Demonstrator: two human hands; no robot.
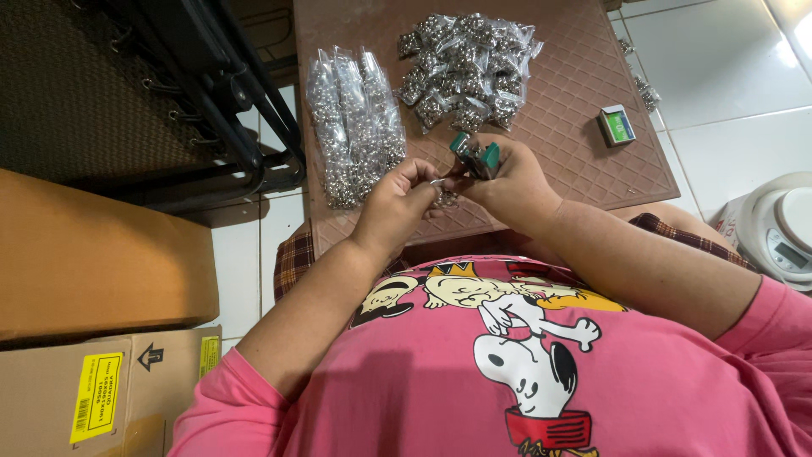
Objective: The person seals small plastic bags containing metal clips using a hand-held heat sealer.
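Note:
My right hand (512,182) is closed around a small green-handled tool (478,156), likely a stapler, held just above the brown mat (584,110). My left hand (397,199) pinches the top of a small clear bag of metal bits (441,193) against the tool's jaw. Both hands meet near the mat's front edge, close to my body. A row of long clear bags of small silver parts (355,123) lies to the left of my hands. A heap of small filled bags (469,68) sits beyond them.
A small green and white box (617,125) lies on the mat's right side. A white kitchen scale (782,228) stands on the tiled floor at right. Cardboard boxes (93,262) are stacked at left, with a black metal frame (220,101) behind them.

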